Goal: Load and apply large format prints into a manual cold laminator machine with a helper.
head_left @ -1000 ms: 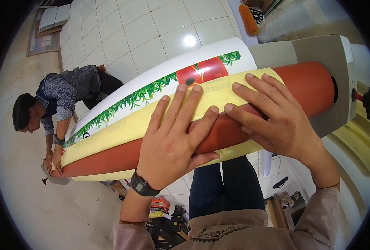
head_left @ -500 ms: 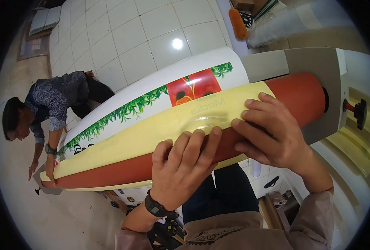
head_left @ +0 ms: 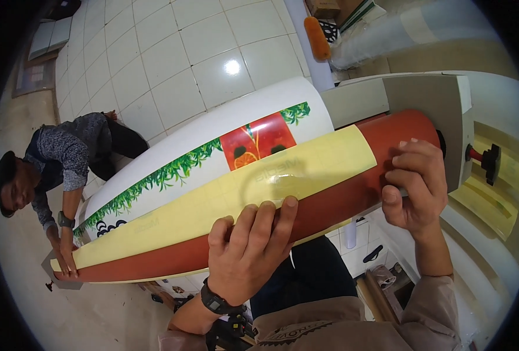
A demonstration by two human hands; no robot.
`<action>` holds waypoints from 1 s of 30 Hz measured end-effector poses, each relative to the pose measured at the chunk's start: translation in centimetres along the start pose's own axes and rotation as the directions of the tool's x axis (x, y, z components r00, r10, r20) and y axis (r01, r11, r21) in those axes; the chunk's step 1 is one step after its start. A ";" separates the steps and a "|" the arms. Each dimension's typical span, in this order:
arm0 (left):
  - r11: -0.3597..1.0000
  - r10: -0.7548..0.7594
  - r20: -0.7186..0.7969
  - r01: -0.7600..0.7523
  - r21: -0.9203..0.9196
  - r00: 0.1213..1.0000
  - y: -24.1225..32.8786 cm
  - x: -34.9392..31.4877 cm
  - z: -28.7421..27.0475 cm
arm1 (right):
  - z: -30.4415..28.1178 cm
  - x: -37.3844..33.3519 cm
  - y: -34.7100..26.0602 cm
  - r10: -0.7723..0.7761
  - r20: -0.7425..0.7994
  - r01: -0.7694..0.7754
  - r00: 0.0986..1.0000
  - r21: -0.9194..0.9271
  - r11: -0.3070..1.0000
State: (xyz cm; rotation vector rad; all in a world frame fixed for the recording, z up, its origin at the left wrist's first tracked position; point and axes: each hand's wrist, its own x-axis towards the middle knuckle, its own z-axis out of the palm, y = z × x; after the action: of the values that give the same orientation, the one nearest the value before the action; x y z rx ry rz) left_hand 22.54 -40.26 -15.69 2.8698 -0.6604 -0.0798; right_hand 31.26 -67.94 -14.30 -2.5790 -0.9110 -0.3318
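A long red-brown roller (head_left: 324, 202) spans the view from left to right. Along it lies a yellow backing-paper sheet (head_left: 212, 205), with a rounded bulge near its middle. My left hand (head_left: 251, 248) rests across the roller, fingers laid over the sheet's near edge; its thumb is hidden. At the roller's right end, my right hand (head_left: 417, 187) is raised with its fingers apart and loosely bent, near the roller and off the sheet. Behind the yellow sheet curves a white printed sheet (head_left: 253, 105) with green leaves and a red fruit picture.
At the roller's far left end, a co-worker (head_left: 60, 169) leans in with hands on the sheet. A grey end housing (head_left: 429, 99) and a black knob (head_left: 491, 164) flank the right end. Beyond lie the tiled floor (head_left: 172, 47), an orange cylinder (head_left: 317, 38) and a plastic-wrapped roll (head_left: 382, 44).
My right hand has left the yellow sheet and moved right toward the roller's end. My left hand stays on the near edge. The co-worker's other hand has come onto the sheet.
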 end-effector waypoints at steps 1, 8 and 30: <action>1.000 -0.001 0.003 0.001 0.016 1.000 -0.1 0.0 -0.2 | 0.3 0.6 -0.5 -0.007 -0.002 0.007 1.000 0.003 1.000; 0.998 0.042 0.002 -0.042 0.049 0.999 -0.8 -0.6 -0.3 | 2.9 2.5 -3.0 -0.169 0.105 0.139 0.980 0.247 0.959; 0.951 -0.218 -0.005 0.211 -0.226 0.976 -2.8 -3.1 -0.6 | 4.9 8.9 -7.7 -0.458 0.376 0.271 0.805 0.454 0.849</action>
State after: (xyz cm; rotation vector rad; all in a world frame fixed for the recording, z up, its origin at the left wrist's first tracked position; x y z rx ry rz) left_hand 20.99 -36.35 -15.66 2.7058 -0.3080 -0.1336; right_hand 33.52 -55.39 -13.53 -2.1267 -1.4982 0.3754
